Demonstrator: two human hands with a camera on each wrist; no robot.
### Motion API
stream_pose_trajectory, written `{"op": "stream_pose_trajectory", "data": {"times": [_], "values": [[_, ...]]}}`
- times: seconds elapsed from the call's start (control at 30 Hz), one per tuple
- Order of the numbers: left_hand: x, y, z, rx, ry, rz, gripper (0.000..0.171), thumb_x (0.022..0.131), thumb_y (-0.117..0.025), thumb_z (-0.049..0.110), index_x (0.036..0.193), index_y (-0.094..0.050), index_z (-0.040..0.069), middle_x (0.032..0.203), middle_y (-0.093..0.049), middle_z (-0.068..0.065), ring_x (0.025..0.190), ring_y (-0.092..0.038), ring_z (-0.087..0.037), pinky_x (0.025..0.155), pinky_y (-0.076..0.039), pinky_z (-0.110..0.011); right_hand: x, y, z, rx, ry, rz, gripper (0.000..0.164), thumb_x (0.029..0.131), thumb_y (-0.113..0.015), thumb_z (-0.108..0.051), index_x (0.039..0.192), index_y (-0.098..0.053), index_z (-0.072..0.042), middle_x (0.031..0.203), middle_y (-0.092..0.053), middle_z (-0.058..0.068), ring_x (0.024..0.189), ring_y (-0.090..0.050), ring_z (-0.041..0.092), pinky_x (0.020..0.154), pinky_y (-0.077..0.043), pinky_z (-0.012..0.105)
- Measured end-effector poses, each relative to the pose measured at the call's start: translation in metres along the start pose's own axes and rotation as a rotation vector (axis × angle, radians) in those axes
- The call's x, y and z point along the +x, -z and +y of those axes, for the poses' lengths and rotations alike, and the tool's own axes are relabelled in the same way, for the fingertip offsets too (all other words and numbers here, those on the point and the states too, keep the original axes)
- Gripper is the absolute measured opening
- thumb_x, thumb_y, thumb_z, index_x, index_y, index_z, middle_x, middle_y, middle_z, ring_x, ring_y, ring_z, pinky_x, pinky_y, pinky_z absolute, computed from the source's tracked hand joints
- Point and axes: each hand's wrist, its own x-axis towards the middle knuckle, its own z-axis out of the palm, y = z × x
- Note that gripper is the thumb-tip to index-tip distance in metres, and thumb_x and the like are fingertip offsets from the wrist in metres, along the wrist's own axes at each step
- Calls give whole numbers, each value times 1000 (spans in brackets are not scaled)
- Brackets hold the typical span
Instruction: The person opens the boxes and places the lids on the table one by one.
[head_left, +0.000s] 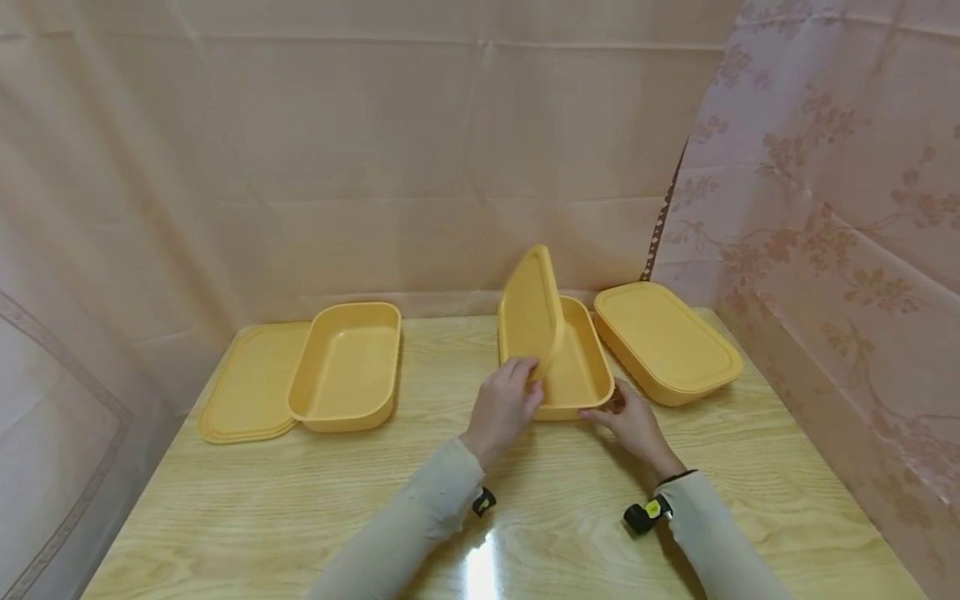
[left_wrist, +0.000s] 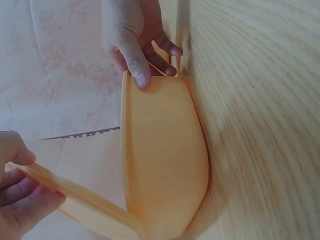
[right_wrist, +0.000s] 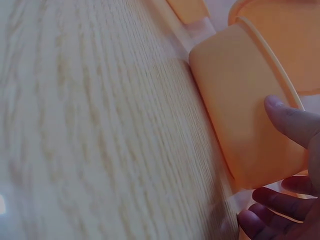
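Note:
In the head view my left hand (head_left: 504, 406) pinches the near edge of a yellow lid (head_left: 531, 308), which stands tilted up over the left side of a yellow food container (head_left: 577, 412). The left wrist view shows thumb and fingers on opposite faces of the lid (left_wrist: 85, 200). My right hand (head_left: 633, 421) holds that container at its near right corner. Its thumb lies on the front wall (right_wrist: 240, 100), with the other fingers bent around the right side. The inside of the container is partly hidden behind the lid.
A second yellow container (head_left: 663, 337), lid on, stands close by on the right. To the left is an open yellow container (head_left: 345, 358), overlapping a flat lid (head_left: 251, 383) on the wooden table (head_left: 555, 517). Curtains (head_left: 450, 167) hang behind and at the sides.

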Motion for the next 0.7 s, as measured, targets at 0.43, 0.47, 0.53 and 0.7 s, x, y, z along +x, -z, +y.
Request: {"op": "stream_pose_trajectory", "data": {"times": [0.43, 0.47, 0.53, 0.7], "values": [[-8, -1, -8, -225, 117, 105, 25, 82, -69, -2, 107, -65, -4, 96, -67, -14, 85, -70, -22, 73, -57, -17, 0, 2, 0, 0, -4, 6, 74, 80, -80, -32, 138, -46, -1, 112, -64, 20, 106, -60, 33, 91, -48, 45], [-8, -1, -8, -246, 130, 108, 25, 83, -68, -3, 107, -65, -4, 96, -67, -15, 86, -70, -23, 74, -57, -17, 0, 2, 0, -2, -6, 5, 74, 80, -80, -33, 138, -46, -1, 112, -64, 19, 105, -60, 33, 90, -48, 44], [-10, 0, -9, -275, 148, 111, 24, 84, -67, -3, 108, -64, -5, 97, -66, -15, 87, -70, -23, 74, -57, -16, 0, 2, 0, -2, -5, 1, 74, 80, -80, -34, 138, -46, -1, 111, -64, 19, 104, -61, 31, 87, -48, 40], [-12, 0, -11, -316, 179, 116, 24, 86, -66, -3, 109, -63, -7, 98, -65, -17, 88, -70, -25, 74, -57, -18, -1, 1, 1, 3, -8, -3, 74, 80, -80, -34, 137, -46, -1, 108, -64, 18, 95, -62, 25, 77, -47, 29]]}}
